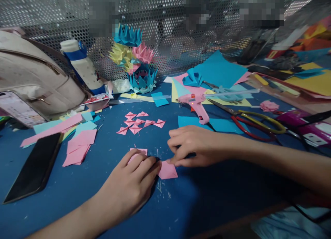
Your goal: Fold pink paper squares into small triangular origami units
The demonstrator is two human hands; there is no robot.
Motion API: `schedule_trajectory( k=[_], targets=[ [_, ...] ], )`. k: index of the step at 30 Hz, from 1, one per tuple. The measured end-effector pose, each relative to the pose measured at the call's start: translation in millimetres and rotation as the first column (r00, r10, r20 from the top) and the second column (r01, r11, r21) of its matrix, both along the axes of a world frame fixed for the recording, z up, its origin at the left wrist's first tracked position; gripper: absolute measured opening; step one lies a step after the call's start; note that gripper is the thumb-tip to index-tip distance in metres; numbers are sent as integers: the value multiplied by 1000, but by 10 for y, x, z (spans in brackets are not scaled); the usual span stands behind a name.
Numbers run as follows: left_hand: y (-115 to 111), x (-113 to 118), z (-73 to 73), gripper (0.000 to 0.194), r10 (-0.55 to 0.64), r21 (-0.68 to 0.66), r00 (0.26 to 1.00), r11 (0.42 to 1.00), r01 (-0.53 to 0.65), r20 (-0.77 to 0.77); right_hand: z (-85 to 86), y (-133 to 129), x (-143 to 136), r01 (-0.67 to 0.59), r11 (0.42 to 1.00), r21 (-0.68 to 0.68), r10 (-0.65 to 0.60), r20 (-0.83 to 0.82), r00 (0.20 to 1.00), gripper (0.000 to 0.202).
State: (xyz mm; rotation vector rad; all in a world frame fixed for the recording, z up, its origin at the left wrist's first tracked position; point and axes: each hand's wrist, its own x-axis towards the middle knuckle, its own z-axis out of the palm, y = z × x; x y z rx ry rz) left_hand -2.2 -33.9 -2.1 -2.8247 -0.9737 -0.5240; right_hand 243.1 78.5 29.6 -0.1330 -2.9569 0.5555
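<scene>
A small pink paper piece (168, 170) lies on the blue table, touched on both sides by my hands. My left hand (137, 180) presses its left edge with the fingertips, fingers bent together; another pink square (141, 151) shows partly beneath its fingers. My right hand (192, 146) has curled fingers, with thumb and index fingertip pinched at the top edge of the same piece. Beyond them lie several folded pink pieces (135, 128). A pink glue gun (198, 106) rests behind my right hand.
Scissors (258, 123) lie at the right. Pink paper squares (80, 146) and a black phone (34, 166) are at the left. Behind stand a bottle (85, 68) and a folded paper flower stack (142, 77) before a perforated metal screen. Blue sheets (219, 70) lie at the back.
</scene>
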Motion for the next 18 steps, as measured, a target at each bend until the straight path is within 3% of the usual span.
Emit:
schedule_trajectory(
  k=[4,11,18],
  targets=[
    [1,14,-6,27,9,19,1000,1000,-9,20,36,69,35,7,998,-66,-1,81,997,17],
    [66,76,3,24,-43,124,999,991,40,23,-155,131,-8,5,947,-322,-28,-68,997,19],
    [85,25,-3,26,-98,104,995,990,97,8,-196,23,-62,75,953,-294,-92,-47,995,8]
  ],
)
